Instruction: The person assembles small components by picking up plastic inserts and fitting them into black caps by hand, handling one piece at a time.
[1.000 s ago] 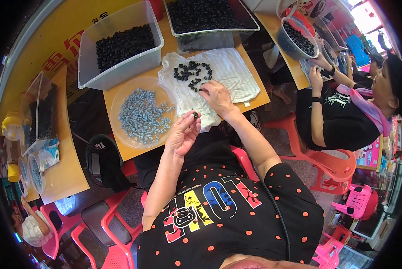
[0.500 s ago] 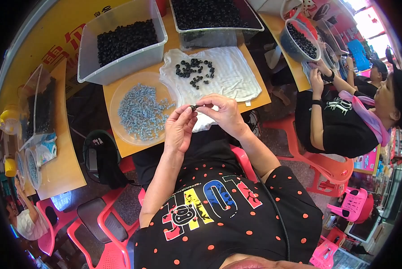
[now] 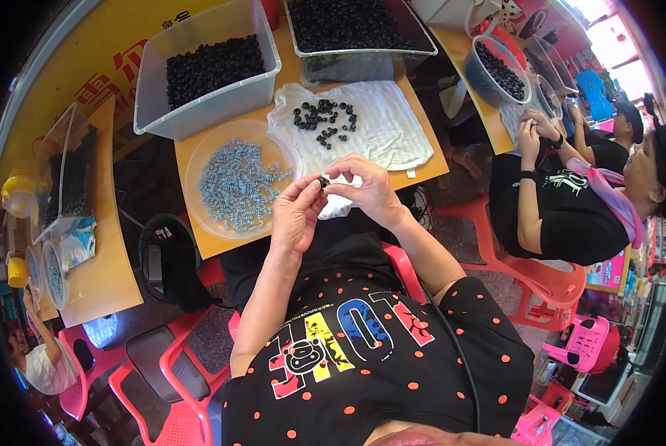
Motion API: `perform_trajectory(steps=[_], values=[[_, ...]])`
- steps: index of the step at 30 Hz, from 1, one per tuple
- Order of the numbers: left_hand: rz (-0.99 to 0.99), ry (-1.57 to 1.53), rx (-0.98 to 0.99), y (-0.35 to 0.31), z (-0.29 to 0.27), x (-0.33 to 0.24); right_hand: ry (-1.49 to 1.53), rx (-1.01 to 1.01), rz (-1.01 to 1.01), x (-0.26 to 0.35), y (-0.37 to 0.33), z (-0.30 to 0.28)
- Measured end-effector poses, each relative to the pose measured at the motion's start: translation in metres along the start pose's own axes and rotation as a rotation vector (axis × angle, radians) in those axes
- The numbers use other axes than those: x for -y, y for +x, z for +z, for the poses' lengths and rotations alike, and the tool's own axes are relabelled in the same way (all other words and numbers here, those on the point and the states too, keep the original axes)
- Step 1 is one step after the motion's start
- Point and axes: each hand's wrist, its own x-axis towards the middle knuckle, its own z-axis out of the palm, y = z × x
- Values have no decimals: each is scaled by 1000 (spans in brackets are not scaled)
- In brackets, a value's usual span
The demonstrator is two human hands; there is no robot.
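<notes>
A: Hands?
B: Left hand point(image 3: 294, 214) pinches a small, round black piece point(image 3: 323, 181); right hand point(image 3: 368, 192), back from farther out, touches it too, grip unclear.
A: Meaning?
B: Two-handed work now; loose black round pieces point(image 3: 316, 117) lie beyond, on crumpled white cloth point(image 3: 392, 141).

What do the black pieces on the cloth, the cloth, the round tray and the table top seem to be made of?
Black pieces: hard and glossy, with small highlights; plastic, glass or stone, unclear which.
Cloth: soft matt fabric, shown by its creases.
Round tray: probably translucent plastic, since the table's colour shows through.
Table top: smooth, even orange-brown; perhaps wood or laminate.
</notes>
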Motion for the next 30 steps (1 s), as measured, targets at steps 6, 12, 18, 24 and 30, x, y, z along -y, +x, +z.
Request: perform_trajectory(steps=[6,12,18,24,30], values=[[-76,0,147,2,-1,-3,208,185,-71,-15,1,-4],[-107,-36,195,0,-1,-1,118,201,-158,-24,-5,-2],[-113,-65,156,3,-5,5,240,138,-99,-28,-6,4],[43,170,50,39,11,-42,203,-103,320,-95,50,-34],[626,556,-56,108,34,-158,-416,-242,43,-139,95,-34]])
